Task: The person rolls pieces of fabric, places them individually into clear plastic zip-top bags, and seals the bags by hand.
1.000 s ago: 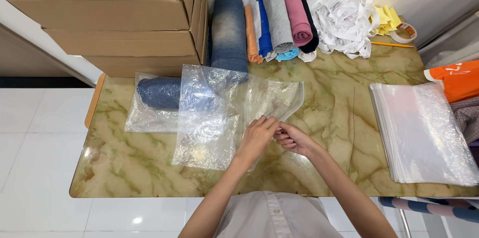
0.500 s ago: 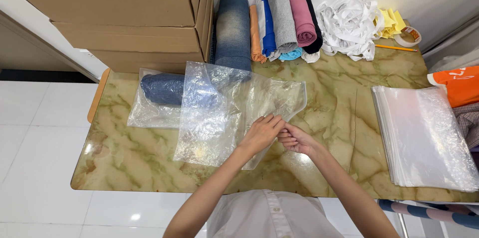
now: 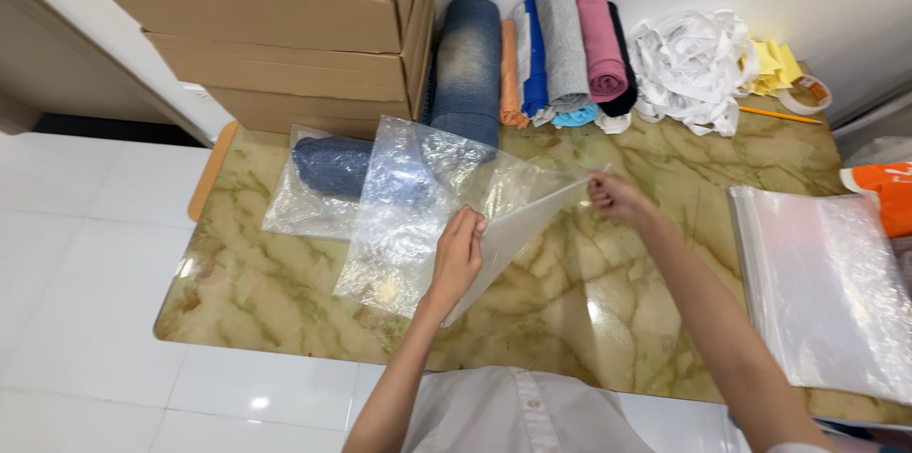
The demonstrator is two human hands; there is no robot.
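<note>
An empty clear plastic bag (image 3: 418, 206) is lifted over the green marbled table (image 3: 589, 292). My left hand (image 3: 458, 258) pinches its near edge. Further right, my right hand (image 3: 613, 195) grips the far corner of the same edge and holds it taut. Under the lifted bag lies a second clear bag with rolled dark blue cloth (image 3: 328, 168) inside, flat on the table at the left.
Stacked cardboard boxes (image 3: 275, 26) stand at the back left. Rolled cloths in denim, blue, grey and pink (image 3: 551, 45) line the back wall, beside a heap of white strips (image 3: 689, 59). A pile of clear bags (image 3: 822, 282) lies at the right edge.
My hands were close together at the bag's edge. Now they have drawn apart: the right hand moved right and away, and the bag's edge is stretched and raised between them.
</note>
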